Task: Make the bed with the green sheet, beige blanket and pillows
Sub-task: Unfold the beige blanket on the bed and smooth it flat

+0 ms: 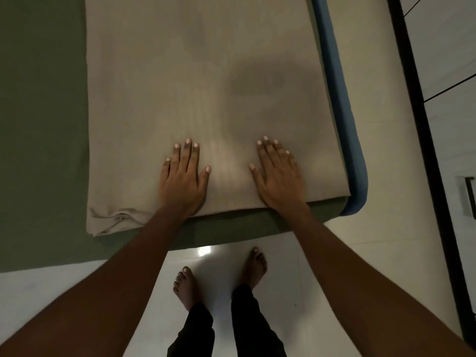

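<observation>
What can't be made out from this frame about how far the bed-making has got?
- No pillows show in the head view; the bed's far end is cut off by the top edge.
- beige blanket: its far end runs past the top edge.
- green sheet: cut off by the left edge and mostly covered by the blanket.
- Fabric beneath the left hand and right hand: hidden by the flat hands.

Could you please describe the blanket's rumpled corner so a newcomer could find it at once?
On the bed's green sheet lies a beige blanket. Follow its near edge past the left hand, away from the blue mattress edge, to the rumpled corner. It alone is bunched into creases; the rest of the blanket lies smooth.
</observation>
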